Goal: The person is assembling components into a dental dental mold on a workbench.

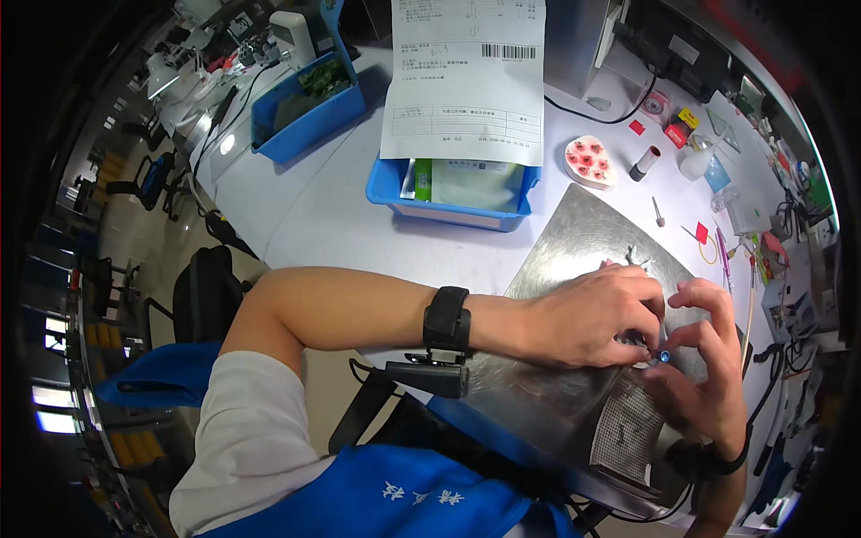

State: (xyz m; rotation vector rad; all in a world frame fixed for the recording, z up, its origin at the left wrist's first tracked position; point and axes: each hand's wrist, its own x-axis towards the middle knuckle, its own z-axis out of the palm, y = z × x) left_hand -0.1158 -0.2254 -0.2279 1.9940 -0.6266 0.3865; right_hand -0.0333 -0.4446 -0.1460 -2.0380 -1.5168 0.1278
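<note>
Both hands meet over the right part of a brushed metal plate [565, 242]. My left hand [583, 318] is closed, palm down, its fingertips curled around something small and dark that they mostly hide. My right hand [713, 368] comes in from the right, with thumb and forefinger pinched at a small round piece with a bright blue end [664, 356]. The left fingertips lie right beside that piece. Below the hands is a grey, finely gridded pad [623, 430]. Small dark metal bits [635, 257] rest on the plate beyond my left knuckles.
A blue bin [448, 212] holds packets, with a printed sheet [462, 99] standing over it. Another blue bin [309, 108] sits farther left. Right of the sheet are a white dish with red spots [590, 161], a small dark cylinder [645, 164] and a mounted bit [658, 213].
</note>
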